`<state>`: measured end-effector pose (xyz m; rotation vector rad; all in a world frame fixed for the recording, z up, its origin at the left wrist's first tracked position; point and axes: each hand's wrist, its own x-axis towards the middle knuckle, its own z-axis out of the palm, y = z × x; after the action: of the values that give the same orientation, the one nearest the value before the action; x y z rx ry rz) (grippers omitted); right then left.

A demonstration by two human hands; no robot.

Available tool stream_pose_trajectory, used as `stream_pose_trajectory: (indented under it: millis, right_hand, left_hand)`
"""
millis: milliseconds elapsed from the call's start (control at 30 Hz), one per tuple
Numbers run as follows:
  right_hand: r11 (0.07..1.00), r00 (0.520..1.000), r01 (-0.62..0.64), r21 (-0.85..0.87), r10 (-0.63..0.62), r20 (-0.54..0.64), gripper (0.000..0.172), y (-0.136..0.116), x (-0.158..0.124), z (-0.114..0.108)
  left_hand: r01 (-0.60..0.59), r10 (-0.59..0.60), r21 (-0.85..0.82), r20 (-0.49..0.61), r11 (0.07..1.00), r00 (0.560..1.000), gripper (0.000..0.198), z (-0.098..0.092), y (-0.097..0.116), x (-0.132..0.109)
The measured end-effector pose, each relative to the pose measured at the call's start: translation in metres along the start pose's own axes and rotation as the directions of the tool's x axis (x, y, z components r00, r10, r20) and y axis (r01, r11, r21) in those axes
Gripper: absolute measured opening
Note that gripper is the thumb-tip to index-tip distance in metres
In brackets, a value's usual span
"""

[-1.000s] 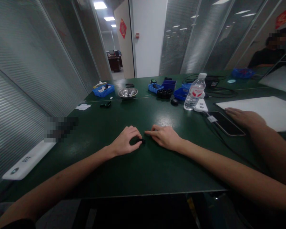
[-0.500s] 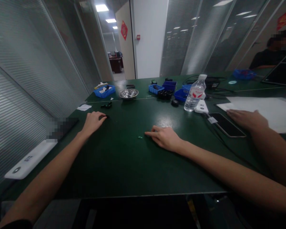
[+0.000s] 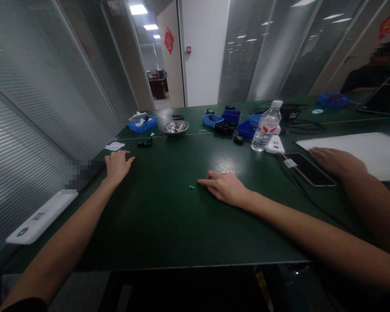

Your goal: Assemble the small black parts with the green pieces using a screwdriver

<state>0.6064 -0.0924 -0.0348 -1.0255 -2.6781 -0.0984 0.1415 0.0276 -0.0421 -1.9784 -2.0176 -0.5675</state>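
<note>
My left hand (image 3: 117,167) is held over the left side of the green table, thumb and fingers apart, with nothing visible between them. Just beyond it lie some small black parts (image 3: 145,143) and a crumpled white paper (image 3: 115,146). At mid-table my right hand (image 3: 225,187) rests on the surface, index finger stretched out and the other fingers partly bent, holding nothing that I can see. A tiny green piece (image 3: 191,187) lies just left of that fingertip, apart from it.
Farther back are a blue basket (image 3: 143,125), a metal bowl (image 3: 175,127), several blue bins (image 3: 247,129) and a water bottle (image 3: 266,128). To the right, a phone (image 3: 310,170) with cables lies beside another person's hand (image 3: 339,164) on white paper (image 3: 354,143). A white power bank (image 3: 42,216) sits left.
My left hand has drawn back to the left and its pinch has opened. The small dark thing at its fingertips no longer shows. My right hand and the green piece have stayed put.
</note>
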Motion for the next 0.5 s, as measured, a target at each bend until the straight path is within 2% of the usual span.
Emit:
stream_pose_trajectory:
  millis: [67,167,233,300,367,400,500]
  right_hand:
    - [1.000,1.000,0.003,0.001,-0.003,0.004,0.039,0.000,0.001,0.000]
    - [1.000,1.000,-0.002,0.006,0.002,0.009,0.039,0.001,0.002,-0.001]
    - [1.000,1.000,-0.003,0.009,0.003,0.014,0.039,0.001,0.002,-0.001]
    - [1.000,1.000,-0.002,0.006,0.001,0.020,0.040,0.001,0.001,-0.001]
    - [1.000,1.000,-0.002,-0.002,0.002,0.023,0.040,0.001,0.001,-0.001]
    - [1.000,1.000,-0.006,-0.007,0.006,0.024,0.040,0.001,0.001,-0.001]
    - [1.000,1.000,-0.012,-0.017,0.013,0.027,0.040,0.002,0.000,0.000]
  left_hand:
    - [-0.119,0.115,-0.096,-0.041,0.988,0.992,0.035,-0.009,0.028,-0.005]
    - [-0.325,0.349,-0.340,0.011,0.882,0.937,0.030,-0.025,0.081,-0.024]
    - [-0.382,0.482,-0.503,0.081,0.775,0.872,0.031,-0.034,0.117,-0.042]
    - [-0.389,0.608,-0.631,0.168,0.671,0.776,0.032,-0.040,0.145,-0.063]
    - [-0.382,0.669,-0.692,0.196,0.612,0.717,0.033,-0.042,0.165,-0.080]
    - [-0.386,0.685,-0.702,0.198,0.598,0.701,0.032,-0.042,0.172,-0.086]
    - [-0.414,0.697,-0.691,0.182,0.593,0.694,0.030,-0.037,0.182,-0.094]
